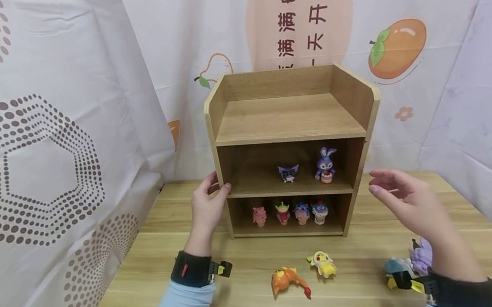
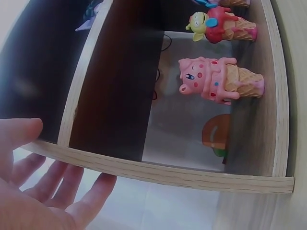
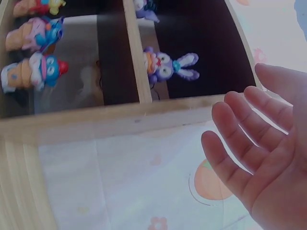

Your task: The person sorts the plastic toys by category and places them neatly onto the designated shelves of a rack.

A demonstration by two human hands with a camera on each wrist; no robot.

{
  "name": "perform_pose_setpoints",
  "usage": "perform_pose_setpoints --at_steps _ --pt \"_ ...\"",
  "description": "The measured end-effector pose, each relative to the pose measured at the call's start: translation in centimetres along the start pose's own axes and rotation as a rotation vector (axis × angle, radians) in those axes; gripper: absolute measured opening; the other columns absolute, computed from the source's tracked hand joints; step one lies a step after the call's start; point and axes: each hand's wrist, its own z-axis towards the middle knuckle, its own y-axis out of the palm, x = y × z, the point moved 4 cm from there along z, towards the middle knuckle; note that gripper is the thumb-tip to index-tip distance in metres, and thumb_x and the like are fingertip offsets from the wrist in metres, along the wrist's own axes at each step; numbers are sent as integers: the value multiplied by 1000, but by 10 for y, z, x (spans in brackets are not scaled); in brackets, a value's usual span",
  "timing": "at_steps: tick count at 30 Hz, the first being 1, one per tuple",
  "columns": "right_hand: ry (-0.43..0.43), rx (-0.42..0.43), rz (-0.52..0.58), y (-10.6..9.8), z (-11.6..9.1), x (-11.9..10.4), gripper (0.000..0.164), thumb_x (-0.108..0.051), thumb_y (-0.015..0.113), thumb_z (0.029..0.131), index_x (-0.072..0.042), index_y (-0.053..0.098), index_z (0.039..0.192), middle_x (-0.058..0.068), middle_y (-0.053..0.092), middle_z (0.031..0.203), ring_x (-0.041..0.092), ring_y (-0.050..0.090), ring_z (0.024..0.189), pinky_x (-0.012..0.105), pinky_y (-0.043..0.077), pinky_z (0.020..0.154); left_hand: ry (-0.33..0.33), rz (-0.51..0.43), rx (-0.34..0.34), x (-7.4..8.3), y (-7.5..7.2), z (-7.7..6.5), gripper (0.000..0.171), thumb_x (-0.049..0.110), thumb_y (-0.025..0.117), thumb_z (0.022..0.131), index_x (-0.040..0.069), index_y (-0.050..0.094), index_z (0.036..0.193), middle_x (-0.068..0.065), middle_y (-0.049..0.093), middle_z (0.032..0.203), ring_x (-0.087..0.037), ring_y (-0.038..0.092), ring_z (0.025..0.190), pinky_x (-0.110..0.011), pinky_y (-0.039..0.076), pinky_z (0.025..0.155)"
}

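A small wooden shelf point(image 1: 282, 142) stands upright on the table. My left hand point(image 1: 208, 203) grips its left side panel, thumb at the front edge near the middle board and fingers round the outside. Beside the right side panel my right hand point(image 1: 408, 199) is held up with relaxed fingers and nothing in it. On the middle level sit a purple rabbit figure point(image 1: 325, 165) and a dark purple figure point(image 1: 288, 173). The bottom level holds a row of ice-cream-cone figures, among them a pink one point(image 2: 206, 79), a red and green one point(image 1: 283, 213) and a blue one point(image 3: 44, 71).
In front of the shelf, an orange figure point(image 1: 285, 279) and a yellow figure point(image 1: 323, 264) lie on the wooden table point(image 1: 242, 304). Purple point(image 1: 422, 256) and grey-blue point(image 1: 397, 265) figures lie near my right wrist. Printed curtains point(image 1: 450, 111) hang behind and at the sides.
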Motion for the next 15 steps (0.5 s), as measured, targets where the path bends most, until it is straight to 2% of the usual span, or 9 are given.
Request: perform_pose_setpoints --at_steps 3,4,7,10,11,13,15 --pt "12 -12 -30 -7 -3 4 33 1 72 93 -3 69 125 -5 72 102 -9 62 92 6 48 76 -5 5 -11 -1 1 1 46 11 73 93 2 63 137 -17 66 129 -32 63 116 -46 56 92" --pt "15 -16 -42 -10 -4 5 32 0 72 93 -3 68 125 -3 73 102 -10 62 92 6 48 76 -9 6 -14 4 1 -1 46 10 72 93 0 62 137 -18 65 129 -34 62 117 -47 56 93" --pt "22 -33 -69 -17 -6 9 31 -3 71 94 -3 68 125 -8 72 102 -10 61 92 6 48 76 -14 4 -15 5 0 -1 47 9 72 93 0 62 137 -19 65 129 -34 62 117 -47 55 93" --pt "29 -62 -97 -25 -8 13 32 -5 71 95 -4 67 127 -2 72 104 -11 59 93 5 48 76 -22 -5 -11 5 0 -1 48 7 72 93 -2 60 138 -22 64 131 -36 61 118 -50 54 95" --pt "35 -72 -106 -27 -8 15 33 -6 71 95 -4 67 128 -1 71 105 -12 59 93 5 48 75 -19 -8 -10 0 0 1 48 9 73 93 -1 61 138 -21 64 131 -36 61 118 -50 55 94" --pt "52 -93 -128 -31 -10 18 34 -8 71 96 -6 66 129 8 71 106 -12 58 92 5 47 75 -14 -11 -8 -1 0 1 49 8 73 93 -2 60 138 -23 63 131 -38 61 118 -51 54 94" --pt "74 -112 -151 -36 -11 20 35 -10 72 96 -8 66 130 12 71 107 -13 59 91 4 47 75 -11 -15 -9 -1 0 0 48 8 73 93 -2 60 138 -24 63 131 -38 61 118 -51 54 94"
